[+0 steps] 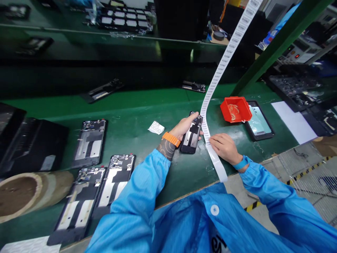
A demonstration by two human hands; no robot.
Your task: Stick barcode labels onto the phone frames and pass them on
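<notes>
My left hand (pixel 184 126) grips an opened phone body (pixel 191 135) that rests on the green bench (pixel 137 112), fingers wrapped over its top edge. My right hand (pixel 223 146) is closed in a pinch on a long white label strip (pixel 223 63). The strip hangs down from the upper right and trails past my right hand toward the bench edge. An orange band sits on my left wrist, a blue one on my right. Both sleeves are bright blue.
Three more opened phone bodies (pixel 91 142) lie at the left, beside black trays (pixel 31 144) and a brown roll (pixel 23 191). A small label sheet (pixel 156 127) lies near my left hand. A red bin (pixel 235 109) and a phone in a tray (pixel 259 121) stand at the right.
</notes>
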